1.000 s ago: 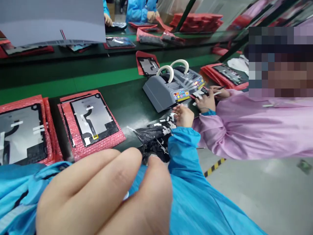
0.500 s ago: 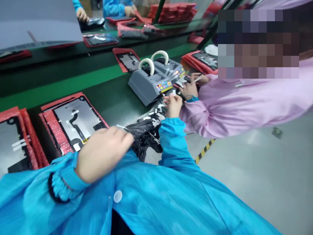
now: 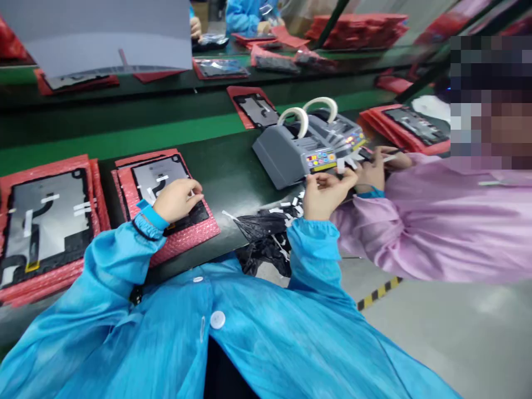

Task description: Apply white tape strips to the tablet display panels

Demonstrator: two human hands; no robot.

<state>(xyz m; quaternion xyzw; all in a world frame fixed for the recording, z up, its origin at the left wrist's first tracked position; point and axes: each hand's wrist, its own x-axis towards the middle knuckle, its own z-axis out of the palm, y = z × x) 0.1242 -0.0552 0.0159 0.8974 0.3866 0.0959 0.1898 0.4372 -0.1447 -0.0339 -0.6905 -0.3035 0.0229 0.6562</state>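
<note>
My left hand (image 3: pixel 177 199) rests on a dark panel (image 3: pixel 166 188) that lies on a red bubble-wrap sleeve (image 3: pixel 183 238) near the table's front edge; its fingers are curled down onto the panel's surface. My right hand (image 3: pixel 326 194) reaches toward the front of a grey tape dispenser (image 3: pixel 286 155) with two white tape rolls; thumb and fingers are pinched together near a white tape strip at its outlet. Whether a strip is in the pinch is not clear. Both arms wear blue sleeves.
A second panel on red wrap (image 3: pixel 45 221) lies at the left. A black bag (image 3: pixel 261 233) with stuck-on tape bits hangs at the table edge. A person in a pink coat (image 3: pixel 436 221) works at the right, hands by the dispenser. More red-wrapped panels (image 3: pixel 407 127) lie behind.
My left hand dropped from right in front of the camera down onto the panel. My right hand moved up from the black bag to the dispenser's outlet.
</note>
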